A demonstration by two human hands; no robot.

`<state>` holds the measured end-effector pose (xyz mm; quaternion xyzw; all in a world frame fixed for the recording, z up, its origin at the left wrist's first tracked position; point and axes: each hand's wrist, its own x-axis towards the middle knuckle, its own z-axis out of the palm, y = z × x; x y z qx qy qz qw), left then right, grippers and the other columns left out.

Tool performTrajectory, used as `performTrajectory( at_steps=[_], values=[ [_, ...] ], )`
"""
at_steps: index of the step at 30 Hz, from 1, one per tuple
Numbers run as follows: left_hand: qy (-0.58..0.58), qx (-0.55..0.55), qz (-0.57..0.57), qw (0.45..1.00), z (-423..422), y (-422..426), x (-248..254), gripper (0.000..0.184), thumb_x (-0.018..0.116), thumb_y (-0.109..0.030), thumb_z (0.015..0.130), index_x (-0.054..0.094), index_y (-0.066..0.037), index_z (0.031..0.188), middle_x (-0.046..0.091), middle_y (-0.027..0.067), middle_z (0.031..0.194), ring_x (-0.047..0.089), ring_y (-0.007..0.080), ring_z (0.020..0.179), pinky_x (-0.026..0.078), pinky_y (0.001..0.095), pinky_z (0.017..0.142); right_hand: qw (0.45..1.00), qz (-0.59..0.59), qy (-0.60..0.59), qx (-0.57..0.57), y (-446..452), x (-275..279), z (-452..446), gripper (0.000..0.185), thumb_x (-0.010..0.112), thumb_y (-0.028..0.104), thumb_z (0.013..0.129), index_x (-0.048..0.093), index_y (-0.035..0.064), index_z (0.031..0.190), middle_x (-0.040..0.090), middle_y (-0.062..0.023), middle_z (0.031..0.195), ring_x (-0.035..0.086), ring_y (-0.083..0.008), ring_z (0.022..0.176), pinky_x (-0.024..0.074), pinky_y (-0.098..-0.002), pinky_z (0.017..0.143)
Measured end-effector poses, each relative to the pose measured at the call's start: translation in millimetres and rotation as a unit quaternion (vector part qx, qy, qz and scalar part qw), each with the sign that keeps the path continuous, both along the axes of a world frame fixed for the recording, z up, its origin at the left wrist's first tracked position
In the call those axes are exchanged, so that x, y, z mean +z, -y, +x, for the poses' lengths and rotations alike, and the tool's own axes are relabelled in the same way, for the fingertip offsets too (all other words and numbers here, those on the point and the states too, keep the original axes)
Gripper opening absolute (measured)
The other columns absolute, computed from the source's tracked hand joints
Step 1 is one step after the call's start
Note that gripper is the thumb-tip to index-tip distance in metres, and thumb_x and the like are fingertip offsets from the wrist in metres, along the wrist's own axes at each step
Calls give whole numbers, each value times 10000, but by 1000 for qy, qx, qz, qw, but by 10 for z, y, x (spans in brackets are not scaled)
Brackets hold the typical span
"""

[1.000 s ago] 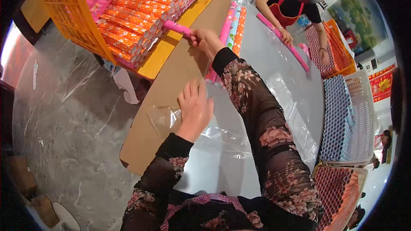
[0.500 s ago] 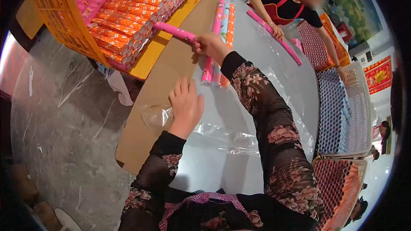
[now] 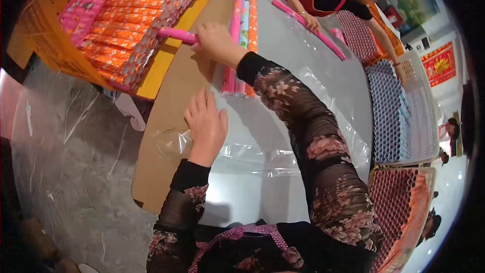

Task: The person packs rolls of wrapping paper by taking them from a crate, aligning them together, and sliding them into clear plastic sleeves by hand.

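Roll [image 3: 177, 35] in pink sits between the right hand's [image 3: 214, 43] closed fingers, its far end at the crate's [image 3: 55, 45] orange rolls [image 3: 134, 11], while the left hand [image 3: 206, 127] lies open and flat over cardboard [image 3: 164, 101]. Looks like one-roll handling beside the stack; the next move calls for a straight, steady line past the neighbouring ends.

Open strip over the cardboard [image 3: 146, 172], between left hand [image 3: 204, 126] and yellow crate [image 3: 50, 35]. Right hand [image 3: 214, 43] and held pink tube [image 3: 177, 34] block it farther up. Crate and stacked tubes [image 3: 121, 25] close off far left. Tube row [image 3: 229, 78] obstructs the middle, right arm [image 3: 288, 91] crossing over. Bare grey tabletop [image 3: 283, 45] between row and co-worker's tube [image 3: 328, 45]; clear film [image 3: 280, 164] nearer. White basket [image 3: 422, 114] bounds right side
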<state>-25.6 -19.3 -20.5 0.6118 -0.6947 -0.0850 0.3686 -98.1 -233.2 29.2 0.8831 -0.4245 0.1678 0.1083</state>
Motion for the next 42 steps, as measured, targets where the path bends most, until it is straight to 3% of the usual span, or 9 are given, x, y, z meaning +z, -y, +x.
performTrajectory(
  at_steps=[4, 13, 21, 23, 27, 34, 37, 40, 42],
  values=[
    [3, 1, 6, 1000, -4, -10, 61, 518, 690, -169, 794, 515, 29, 1239, 474, 215, 1348, 419, 382, 1242, 307, 495, 1007, 999, 19, 18, 29, 98, -173, 34, 492, 789, 368, 731, 597, 12, 1011, 635, -194, 973, 624, -334, 957, 484, -435, 787],
    [-3, 0, -3, 1000, 8, -10, 27, 524, 720, -170, 780, 514, 24, 1222, 464, 208, 1352, 404, 378, 1260, 316, 482, 1010, 995, 93, -15, 31, 233, -204, 15, 143, 615, 140, 827, 648, 31, 914, 662, -171, 914, 642, -366, 896, 523, -452, 794],
    [-15, -5, 3, 1000, 17, -8, 37, 513, 685, -161, 813, 503, 37, 1250, 453, 219, 1349, 392, 385, 1270, 295, 482, 1018, 995, 82, -55, 33, 102, 52, -294, 157, 571, 127, 822, 629, 2, 898, 650, -180, 883, 640, -352, 859, 523, -454, 738],
    [-16, -3, -2, 1000, 11, -5, 11, 510, 687, -155, 811, 504, 34, 1247, 454, 219, 1350, 389, 385, 1272, 290, 484, 1022, 991, 100, -72, 47, 127, 117, -344, 189, 578, 132, 877, 547, -32, 964, 622, -248, 899, 615, -437, 863, 490, -502, 738],
    [8, 8, -18, 1000, 4, -6, 13, 526, 714, -181, 786, 515, 18, 1231, 464, 202, 1342, 410, 361, 1260, 322, 475, 992, 994, 83, -61, 44, 44, 299, -372, 173, 596, 123, 807, 600, -13, 914, 633, -195, 870, 626, -381, 836, 515, -465, 731],
    [4, 3, -13, 1000, 14, -8, 30, 517, 706, -176, 795, 513, 28, 1229, 467, 207, 1328, 414, 366, 1254, 319, 470, 999, 957, 260, -130, -21, -64, 634, -560, 228, 594, 167, 897, 564, -42, 984, 618, -258, 915, 617, -410, 908, 475, -484, 763],
    [-1, 2, -14, 1000, 8, -19, 43, 516, 706, -177, 796, 518, 32, 1228, 466, 205, 1333, 413, 365, 1252, 320, 468, 998, 961, 272, -56, -11, -239, 757, -889, 279, 601, 221, 912, 560, -37, 1010, 618, -255, 886, 618, -415, 837, 485, -461, 718],
    [-9, 2, -19, 1000, 4, 9, -6, 504, 692, -172, 804, 523, 36, 1231, 468, 199, 1339, 411, 364, 1252, 315, 474, 1002, 913, 402, 20, -58, -590, 1020, -1200, 295, 568, 290, 945, 585, 2, 1010, 586, -82, 717, 576, -194, 567, 473, -327, 541],
    [-36, 10, -5, 999, 8, 50, -86, 475, 670, -190, 821, 529, -2, 1234, 467, 178, 1362, 413, 371, 1244, 299, 491, 1013, 872, 475, 89, -77, -910, 1208, -1391, 291, 551, 287, 947, 596, 2, 984, 545, -15, 702, 546, -93, 570, 453, -272, 525]
  ],
)
